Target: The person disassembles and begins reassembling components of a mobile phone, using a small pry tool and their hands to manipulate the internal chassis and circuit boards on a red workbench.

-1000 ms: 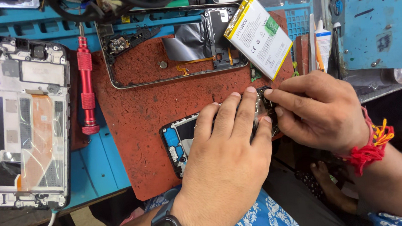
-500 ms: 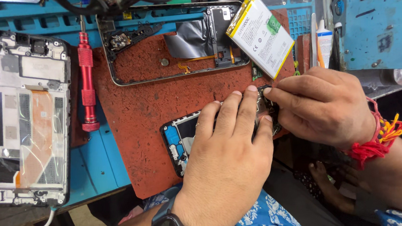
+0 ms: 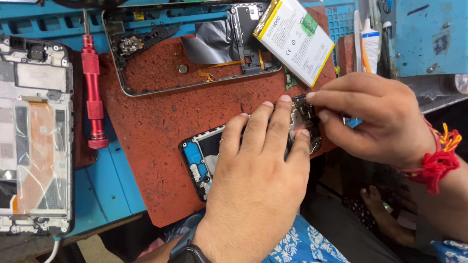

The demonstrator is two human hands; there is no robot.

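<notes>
My left hand (image 3: 256,171) lies flat on an opened phone body (image 3: 200,156) with a blue inner frame, pressing it onto the red work mat (image 3: 150,115). Its fingers cover most of the phone. My right hand (image 3: 373,119) pinches a small dark circuit part (image 3: 305,110) at the phone's upper right end, thumb and forefinger on it. A red thread band is tied on the right wrist, a dark watch sits on the left.
A second phone frame (image 3: 195,46) with a white-and-yellow battery (image 3: 296,34) lies at the mat's far edge. A red screwdriver (image 3: 93,92) rests left of the mat. A stripped phone chassis (image 3: 20,130) is at far left. A small glue bottle (image 3: 370,42) and blue box (image 3: 437,18) stand right.
Both hands stay on the phone with only slight finger shifts. The view has drifted a little; nothing was picked up or let go.
</notes>
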